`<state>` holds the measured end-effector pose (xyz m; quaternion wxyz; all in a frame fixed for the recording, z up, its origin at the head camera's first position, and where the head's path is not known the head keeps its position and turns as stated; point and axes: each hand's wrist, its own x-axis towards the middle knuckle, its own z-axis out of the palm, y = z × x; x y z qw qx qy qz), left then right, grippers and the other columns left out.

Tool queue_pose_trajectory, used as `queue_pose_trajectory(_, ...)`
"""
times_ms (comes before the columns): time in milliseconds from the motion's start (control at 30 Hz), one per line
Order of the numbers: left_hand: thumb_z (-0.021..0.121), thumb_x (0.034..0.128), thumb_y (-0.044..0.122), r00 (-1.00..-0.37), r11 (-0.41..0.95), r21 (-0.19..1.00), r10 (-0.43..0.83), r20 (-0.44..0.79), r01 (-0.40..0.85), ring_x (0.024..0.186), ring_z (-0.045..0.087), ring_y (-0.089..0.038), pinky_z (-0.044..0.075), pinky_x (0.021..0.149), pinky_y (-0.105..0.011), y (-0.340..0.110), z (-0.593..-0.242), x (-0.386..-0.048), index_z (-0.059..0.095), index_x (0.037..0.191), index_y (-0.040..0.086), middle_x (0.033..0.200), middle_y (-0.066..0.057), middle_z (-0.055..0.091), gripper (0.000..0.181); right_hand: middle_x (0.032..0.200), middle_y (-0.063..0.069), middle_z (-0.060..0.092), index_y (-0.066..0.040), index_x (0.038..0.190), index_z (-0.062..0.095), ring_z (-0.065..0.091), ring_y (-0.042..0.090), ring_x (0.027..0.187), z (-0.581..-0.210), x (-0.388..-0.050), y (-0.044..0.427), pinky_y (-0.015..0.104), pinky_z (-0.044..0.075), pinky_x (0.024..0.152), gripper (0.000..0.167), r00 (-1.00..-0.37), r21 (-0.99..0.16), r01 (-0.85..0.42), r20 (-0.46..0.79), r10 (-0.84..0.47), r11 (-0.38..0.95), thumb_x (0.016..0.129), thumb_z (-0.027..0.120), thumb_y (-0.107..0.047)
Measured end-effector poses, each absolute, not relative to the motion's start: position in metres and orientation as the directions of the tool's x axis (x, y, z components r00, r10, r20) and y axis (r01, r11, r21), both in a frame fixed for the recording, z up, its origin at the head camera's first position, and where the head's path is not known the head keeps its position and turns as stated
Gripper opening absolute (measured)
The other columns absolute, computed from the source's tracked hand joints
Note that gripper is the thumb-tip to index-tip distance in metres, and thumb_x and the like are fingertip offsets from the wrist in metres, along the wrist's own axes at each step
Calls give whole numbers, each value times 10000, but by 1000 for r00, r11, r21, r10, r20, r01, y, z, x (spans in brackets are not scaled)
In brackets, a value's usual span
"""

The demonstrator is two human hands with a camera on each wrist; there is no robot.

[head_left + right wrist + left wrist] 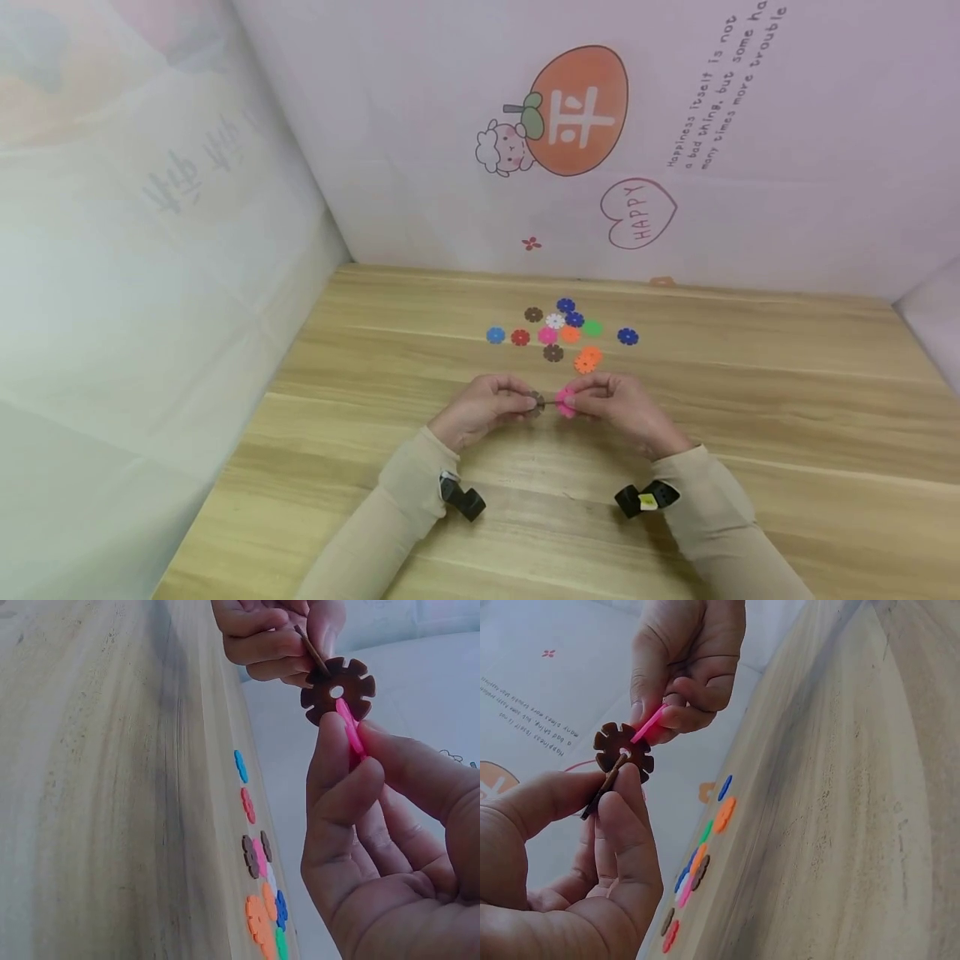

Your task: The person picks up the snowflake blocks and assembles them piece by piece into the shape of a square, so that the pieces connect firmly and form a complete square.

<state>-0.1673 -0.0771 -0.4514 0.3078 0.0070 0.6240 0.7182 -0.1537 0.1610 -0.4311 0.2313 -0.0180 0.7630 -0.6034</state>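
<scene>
One brown disc [600,796] is sitting above the bench [540,533], at the left of the joined group, with the left hand [486,408] pinching it between thumb and curled fingers. Behind that hand, a light blue disc [496,335] and a red disc [521,337] are lying loose. Next rightward, a second brown disc [360,688] is standing crosswise between the held pieces, and a cluster of loose discs [570,334] is lying beyond it. A pink disc [349,726] is meeting its right side, the right hand [624,410] gripping the pink between thumb and fingers. Farther right, a dark blue disc [627,337] is lying apart. The step in hand is probably slotting pink into brown; whether it is seating fully, I cannot tell. The next move is likely calling for aligned notches and even pressure, the left side holding steady.
</scene>
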Motion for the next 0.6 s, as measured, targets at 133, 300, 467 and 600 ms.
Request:
queue_pose_trajectory(133, 646, 911, -9, -812, -26, 902, 448, -375, -431, 891, 707, -150, 578, 904, -310, -77, -451, -166, 633, 1089, -27, 1006, -105, 733, 179, 1059, 89, 747, 8, 1214, 641, 707, 236, 1008, -432, -155, 161, 378, 564, 942, 332, -886, -935, 240, -321, -334, 261, 932, 682, -163)
queue_pose_trajectory(300, 653, 903, -13, -806, -16, 897, 446, -389, -442, 901, 713, -169, 579, 905, -315, -78, -451, -164, 630, 1080, -27, 1027, -133, 729, 179, 1076, 73, 738, -1, 1262, 624, 701, 221, 1007, -429, -157, 160, 379, 567, 932, 438, -886, -929, 202, -309, -346, 310, 913, 713, -251)
queue_pose_trajectory(467, 633, 904, -40, -793, -19, 894, 469, -388, -448, 888, 717, -182, 576, 920, -363, -79, -452, -160, 622, 1069, -45, 1030, -173, 727, 165, 1007, 77, 730, 9, 1197, 612, 700, 281, 982, -430, -160, 156, 382, 584, 894, 398, -896, -941, 203, -290, -336, 270, 888, 743, -206)
queue_pose_trajectory(600, 627, 905, -47, -781, 1, 899, 493, -382, -439, 904, 724, -205, 570, 930, -393, -79, -454, -156, 615, 1084, -71, 1060, -214, 721, 181, 972, 66, 744, -25, 1103, 658, 703, 314, 972, -432, -159, 151, 369, 589, 865, 320, -908, -944, 179, -267, -323, 277, 873, 759, -222)
